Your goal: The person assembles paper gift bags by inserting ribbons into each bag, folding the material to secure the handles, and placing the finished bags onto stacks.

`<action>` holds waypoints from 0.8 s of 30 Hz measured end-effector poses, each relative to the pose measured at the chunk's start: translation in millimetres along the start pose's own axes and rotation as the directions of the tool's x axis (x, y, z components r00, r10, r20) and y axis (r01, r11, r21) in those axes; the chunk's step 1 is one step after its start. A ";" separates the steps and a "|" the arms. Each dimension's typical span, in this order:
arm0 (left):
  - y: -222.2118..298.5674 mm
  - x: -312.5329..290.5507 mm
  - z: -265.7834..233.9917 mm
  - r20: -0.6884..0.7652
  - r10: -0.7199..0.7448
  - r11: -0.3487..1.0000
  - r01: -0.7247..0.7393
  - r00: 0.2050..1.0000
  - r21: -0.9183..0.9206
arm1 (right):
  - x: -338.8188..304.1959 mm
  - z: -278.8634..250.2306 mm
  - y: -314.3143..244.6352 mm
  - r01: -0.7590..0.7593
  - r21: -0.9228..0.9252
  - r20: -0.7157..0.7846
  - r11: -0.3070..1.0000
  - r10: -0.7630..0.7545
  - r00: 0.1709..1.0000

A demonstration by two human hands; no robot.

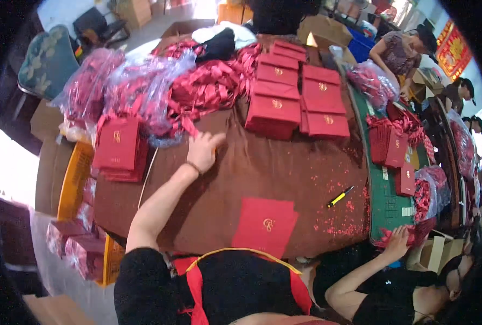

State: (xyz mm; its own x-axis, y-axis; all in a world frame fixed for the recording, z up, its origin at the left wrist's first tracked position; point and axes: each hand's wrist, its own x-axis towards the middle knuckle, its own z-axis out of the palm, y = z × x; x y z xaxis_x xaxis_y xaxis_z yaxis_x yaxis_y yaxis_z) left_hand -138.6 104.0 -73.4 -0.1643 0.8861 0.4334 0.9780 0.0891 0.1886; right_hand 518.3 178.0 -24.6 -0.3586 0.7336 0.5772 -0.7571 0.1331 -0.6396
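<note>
My left hand [202,151] is over the brown-covered table, at the near edge of a heap of red ribbons [206,86]. A red ribbon strip [188,126] runs from the heap to my fingertips, which close on its end, while one finger points off to the right. Close to my body lie a few flat red paper bags [265,225] with a gold emblem, slightly fanned and overlapping. My right hand does not show.
Stacked red bags [273,111] stand at the far right of the table, another stack [119,146] at its left edge. Clear plastic bags [143,86] lie behind. A yellow-black craft knife [339,196] rests among red scraps. Co-workers sit along a green table [384,216] on the right.
</note>
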 end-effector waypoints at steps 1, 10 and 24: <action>9.1 -6.7 -12.8 0.047 0.050 0.998 -0.052 0.998 0.046 | -12.5 37.7 28.9 -0.226 -0.207 -0.145 0.952 0.199 0.969; 92.0 -57.7 -85.0 0.160 0.098 0.721 0.041 0.982 -0.692 | 52.9 235.7 199.8 -0.297 -0.916 -0.154 0.268 0.449 0.880; 89.6 -107.0 -70.0 0.224 -0.147 0.802 0.248 0.964 -0.543 | 25.8 270.9 272.3 0.120 -0.987 0.051 -0.108 0.495 0.867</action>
State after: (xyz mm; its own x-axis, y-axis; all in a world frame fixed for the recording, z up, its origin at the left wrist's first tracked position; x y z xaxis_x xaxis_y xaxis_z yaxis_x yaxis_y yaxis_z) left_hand -42.4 -14.7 -41.2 -0.2730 0.9425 0.1929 0.6740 0.0443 0.7374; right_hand 155.0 52.6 -46.3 -0.7139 0.6680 0.2103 0.5777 0.7315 -0.3622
